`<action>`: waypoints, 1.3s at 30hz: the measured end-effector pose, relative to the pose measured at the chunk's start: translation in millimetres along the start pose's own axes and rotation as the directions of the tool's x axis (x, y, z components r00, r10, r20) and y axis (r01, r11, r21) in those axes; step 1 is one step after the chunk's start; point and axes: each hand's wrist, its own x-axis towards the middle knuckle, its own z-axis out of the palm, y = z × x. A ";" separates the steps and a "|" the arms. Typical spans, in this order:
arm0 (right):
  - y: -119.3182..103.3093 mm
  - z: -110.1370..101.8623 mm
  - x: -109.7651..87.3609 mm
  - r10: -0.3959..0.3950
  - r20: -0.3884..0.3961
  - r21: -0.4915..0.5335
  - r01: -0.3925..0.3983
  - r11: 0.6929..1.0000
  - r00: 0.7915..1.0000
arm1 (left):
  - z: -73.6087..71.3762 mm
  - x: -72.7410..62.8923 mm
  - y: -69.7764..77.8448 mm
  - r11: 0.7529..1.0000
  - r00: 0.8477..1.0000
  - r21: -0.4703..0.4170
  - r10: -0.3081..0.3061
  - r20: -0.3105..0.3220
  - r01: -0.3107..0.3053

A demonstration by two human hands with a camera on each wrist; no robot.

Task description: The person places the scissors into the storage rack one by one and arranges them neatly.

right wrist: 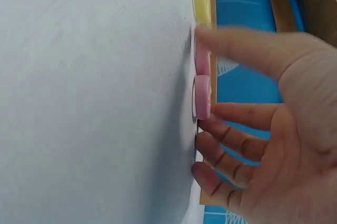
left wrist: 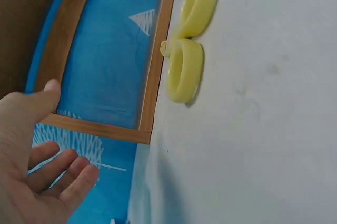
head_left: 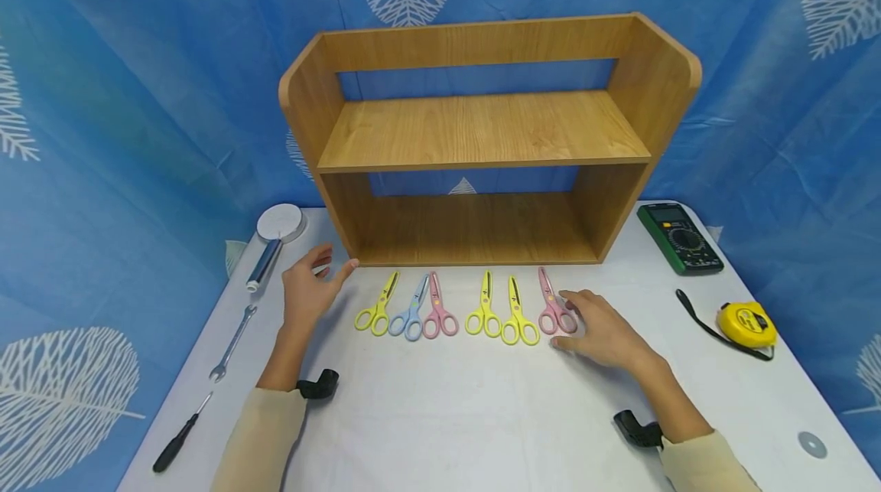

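In the head view, scissors lie in a row before a wooden shelf [head_left: 482, 132]. Its left group has yellow scissors [head_left: 378, 307], blue scissors [head_left: 411, 316] and pink scissors [head_left: 437, 312]. To the right lie two yellow scissors [head_left: 485, 308] [head_left: 518, 316] and other pink scissors [head_left: 553, 304]. My right hand [head_left: 606, 330] is spread beside that right-hand pink pair, thumb and fingers apart around its handle end; whether the fingertips touch it is hard to tell. Left of the row, my left hand [head_left: 310, 289] holds nothing, its fingers loosely bent near the shelf's front left corner.
Along the left edge lie a white round object [head_left: 281, 223], a blue-handled tool [head_left: 264, 266], a wrench [head_left: 232, 344] and a screwdriver [head_left: 181, 434]. On the right are a multimeter [head_left: 680, 238], a yellow tape measure [head_left: 748, 325] and a grey disc [head_left: 812, 444].
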 end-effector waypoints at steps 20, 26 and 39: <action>-4.9 -3.9 0.6 0.068 -0.130 0.312 -0.025 0.950 0.989 | 28.1 21.0 -12.9 0.931 0.977 -0.353 -0.156 -0.144 0.097; -35.9 -32.9 -6.3 -0.008 -0.167 0.403 0.076 0.912 0.986 | 27.7 19.2 -4.8 0.863 0.969 -0.482 -0.224 -0.101 0.149; -144.2 -113.4 20.2 -0.228 -0.355 0.497 0.390 0.776 0.907 | 31.8 23.0 -6.2 0.757 0.948 -0.613 -0.316 -0.040 0.226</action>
